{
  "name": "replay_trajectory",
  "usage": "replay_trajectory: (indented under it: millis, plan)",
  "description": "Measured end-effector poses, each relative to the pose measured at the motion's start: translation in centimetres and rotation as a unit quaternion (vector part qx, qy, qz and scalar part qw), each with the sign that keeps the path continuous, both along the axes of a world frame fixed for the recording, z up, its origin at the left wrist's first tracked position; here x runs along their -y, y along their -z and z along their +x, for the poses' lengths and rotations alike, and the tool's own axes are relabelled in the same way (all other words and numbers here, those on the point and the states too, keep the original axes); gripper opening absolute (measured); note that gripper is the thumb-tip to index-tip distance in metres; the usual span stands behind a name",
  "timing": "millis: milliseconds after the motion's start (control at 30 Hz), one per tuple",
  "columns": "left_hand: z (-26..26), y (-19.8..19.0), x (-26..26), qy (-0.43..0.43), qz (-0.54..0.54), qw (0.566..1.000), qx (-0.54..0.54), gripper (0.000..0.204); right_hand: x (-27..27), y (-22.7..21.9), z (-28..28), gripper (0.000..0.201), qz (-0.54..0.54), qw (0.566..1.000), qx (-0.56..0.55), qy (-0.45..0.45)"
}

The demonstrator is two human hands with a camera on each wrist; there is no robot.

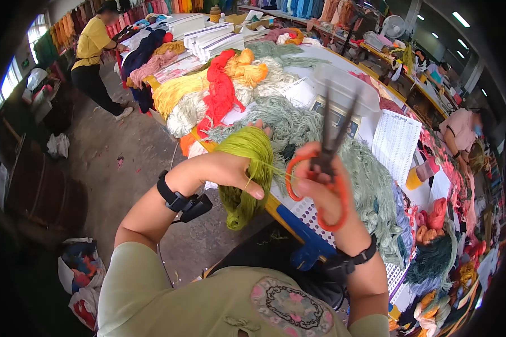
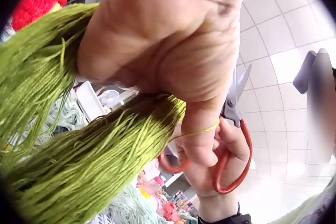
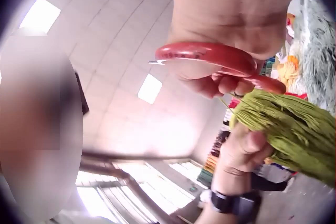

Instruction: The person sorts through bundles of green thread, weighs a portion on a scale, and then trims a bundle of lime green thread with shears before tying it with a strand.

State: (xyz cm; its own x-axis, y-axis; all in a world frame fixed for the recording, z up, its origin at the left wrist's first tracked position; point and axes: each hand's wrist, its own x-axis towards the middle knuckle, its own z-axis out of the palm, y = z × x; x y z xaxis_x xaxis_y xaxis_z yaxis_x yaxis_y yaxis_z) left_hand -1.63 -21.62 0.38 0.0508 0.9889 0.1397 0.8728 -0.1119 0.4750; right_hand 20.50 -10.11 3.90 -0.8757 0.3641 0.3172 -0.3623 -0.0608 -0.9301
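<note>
My left hand (image 1: pixel 226 167) grips a hank of lime-green yarn (image 1: pixel 243 209), which hangs down below the thumb. In the left wrist view the yarn (image 2: pixel 94 166) spreads in two thick bundles from that hand. My right hand (image 1: pixel 327 194) holds scissors (image 1: pixel 322 163) with orange-red handles looped round the fingers, their dark blades pointing up and away from the hank. A thin green strand (image 2: pixel 195 131) crosses the left thumb and runs toward the right fingers. In the right wrist view, the fingertips sit under the red handle (image 3: pixel 210 56), close by the hank.
Grey-green yarn (image 1: pixel 376 191) covers much of the table, with red yarn (image 1: pixel 219 84) and yellow yarn (image 1: pixel 174 95) farther back. A clear plastic box (image 1: pixel 348 84) and a printed sheet (image 1: pixel 396 143) lie beyond my right hand. Another person (image 1: pixel 93 45) stands at the table's far left.
</note>
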Motion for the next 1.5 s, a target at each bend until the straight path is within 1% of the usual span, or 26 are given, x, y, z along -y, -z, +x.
replay_trajectory:
  millis: [33, 67, 133, 167, 200, 267, 333, 400, 433, 467, 500, 533, 633, 700, 800, 867, 1100, 1200, 1267, 1300, 1333, 1367, 1400, 1433, 1467, 1500]
  plan:
    - [-0.7, 0.1, 0.4, 0.013, 0.042, 0.999, -0.008, 0.096, -0.3, 0.1, 0.5, 0.043, -0.057, 0.998, -0.021, -0.029]
    - [-1.5, 0.5, 0.7, 0.012, 0.042, 0.999, -0.009, 0.096, -0.6, 0.3, 1.3, 0.045, -0.113, 0.991, -0.043, -0.058]
    - [-3.0, 1.3, 1.0, -0.105, 0.094, 0.976, 0.167, 0.089, -0.5, 0.4, 3.4, 0.048, -0.19, 0.976, -0.059, -0.087]
    - [-2.8, 0.0, 1.4, -0.131, 0.099, 0.954, 0.251, 0.082, -1.2, 1.4, 4.5, 0.046, -0.222, 0.958, -0.077, -0.165]
    - [-3.0, -0.1, 1.5, -0.133, 0.101, 0.954, 0.25, 0.082, -1.5, 1.4, 5.4, 0.046, -0.221, 0.958, -0.077, -0.167]
    - [-3.2, -0.2, 1.7, -0.135, 0.205, 0.9, 0.361, 0.077, -1.5, 1.0, 6.8, 0.039, 0.006, 0.976, 0.182, -0.122]
    - [-1.3, -2.1, 1.6, -0.074, 0.197, 0.921, 0.328, 0.078, -1.3, 2.6, 5.6, 0.041, -0.006, 0.97, 0.202, -0.132]
    - [1.0, -2.9, 0.7, 0.021, 0.248, 0.947, 0.201, 0.08, -1.6, 4.0, 3.0, 0.055, 0.122, 0.992, -0.007, -0.015]
    - [2.0, -3.5, 0.2, 0.025, 0.248, 0.947, 0.203, 0.08, -1.2, 3.9, 1.5, 0.071, 0.107, 0.992, -0.06, 0.027]
    - [3.0, -4.2, -0.2, 0.033, 0.25, 0.963, 0.093, 0.083, -0.8, 3.8, -0.1, 0.087, 0.094, 0.987, -0.114, 0.069]
    - [3.8, -4.8, -0.6, 0.039, 0.252, 0.967, -0.019, 0.085, -0.7, 4.1, -1.6, 0.096, 0.083, 0.982, -0.157, 0.056]
    - [4.6, -5.1, -1.1, 0.042, 0.254, 0.966, -0.021, 0.085, 0.5, 4.1, -2.7, 0.098, 0.088, 0.979, -0.178, 0.05]
    - [5.1, -4.9, -1.5, -0.039, 0.272, 0.959, -0.069, 0.083, 2.8, 4.4, -3.0, 0.093, 0.087, 0.984, -0.12, 0.102]
    - [3.2, -4.5, -1.1, -0.012, 0.267, 0.962, -0.06, 0.081, 2.9, 2.2, -2.4, 0.089, -0.081, 0.997, 0.015, 0.013]
    - [1.3, -2.0, 0.0, -0.011, 0.247, 0.959, -0.137, 0.063, 0.7, 1.2, -1.2, 0.088, -0.037, 0.997, -0.009, 0.07]
    - [-0.1, 1.0, 0.5, -0.106, 0.225, 0.947, -0.203, 0.048, 0.5, -0.5, -0.1, 0.088, -0.101, 0.99, -0.034, 0.095]
    - [-3.0, 3.7, 3.1, -0.153, 0.229, 0.941, -0.198, 0.043, -4.5, 0.5, 3.4, 0.077, -0.063, 0.964, -0.065, 0.252]
    - [-4.9, 3.5, 5.2, -0.21, 0.19, 0.916, -0.283, 0.046, -6.7, 1.9, 6.0, 0.074, -0.115, 0.954, -0.129, 0.244]
    - [-6.2, 3.0, 7.1, -0.181, 0.232, 0.945, -0.14, 0.073, -6.5, 2.6, 6.9, 0.076, -0.129, 0.952, -0.114, 0.254]
    - [-6.0, 3.0, 7.4, -0.1, 0.216, 0.917, 0.32, 0.1, -6.5, 2.8, 7.2, 0.078, -0.141, 0.949, -0.1, 0.263]
    - [-5.9, 2.8, 7.0, -0.1, 0.218, 0.917, 0.317, 0.1, -6.5, 3.7, 7.6, 0.078, -0.139, 0.949, -0.103, 0.262]
    - [-4.7, 1.4, 6.2, -0.028, 0.302, 0.792, 0.53, 0.104, -6.7, 5.1, 7.8, 0.079, -0.078, 0.968, -0.032, 0.238]
    - [-3.5, 0.2, 5.7, 0.044, 0.364, 0.609, 0.703, 0.108, -6.7, 5.8, 7.8, 0.081, -0.017, 0.977, 0.04, 0.21]
    - [-2.9, -1.2, 5.2, 0.086, 0.354, 0.565, 0.74, 0.1, -5.7, 5.2, 7.3, 0.082, -0.001, 0.985, 0.074, 0.153]
    - [-1.9, -2.2, 4.7, 0.084, 0.356, 0.566, 0.739, 0.1, -5.4, 5.2, 6.9, 0.078, 0.026, 0.985, 0.078, 0.149]
    - [-0.9, -3.2, 4.0, 0.103, 0.352, 0.52, 0.771, 0.094, -5.1, 5.3, 6.2, 0.073, 0.096, 0.979, 0.061, 0.168]
